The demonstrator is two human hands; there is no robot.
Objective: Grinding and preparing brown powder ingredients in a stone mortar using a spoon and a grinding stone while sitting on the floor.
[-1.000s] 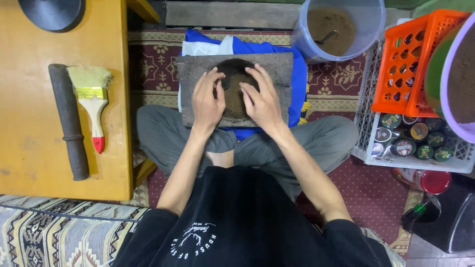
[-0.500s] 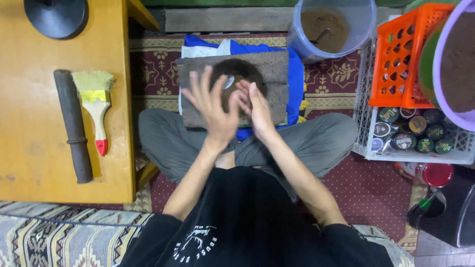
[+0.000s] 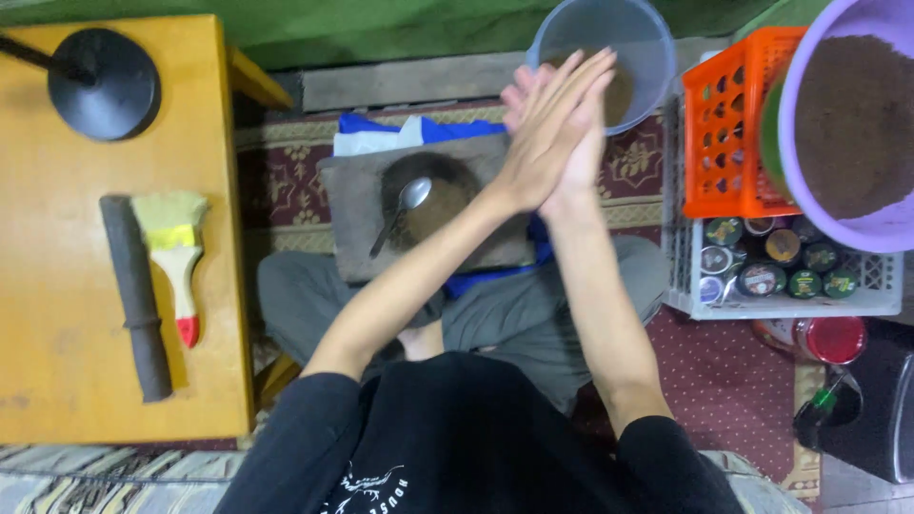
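- While the person sits cross-legged on a patterned rug, both hands are raised in front of the chest, well above the lap.
- Left hand: palm laid flat against the right hand, fingers straight and pressed together, pinching nothing.
- Right hand: mostly hidden behind the left; its fingertips show just past the left hand's, also straight and empty.
- Clear plastic tub: stands on the far side of the hands and holds brown powder; the joined fingertips overlap its near rim in the picture.
- Grey slab: rests across the person's lap over a blue and white cloth; a round dark patty lies on its middle.
- Metal spoon: lies on the patty with its bowl uppermost and its handle slanting toward the person's left; it sits below and to the left of the joined hands, apart from every finger.
- Purple bowl: at the right edge, filled with dark brown powder.
- Orange crate: stands beside the purple bowl, its contents not discernible.
- White basket: holds a cluster of small round tins with dark lids.
- Red-lidded jar: lies on the rug just below the basket.
- Yellow counter: carries a paintbrush with a red-tipped handle, a dark roller beside it, and a black round base at the far corner.
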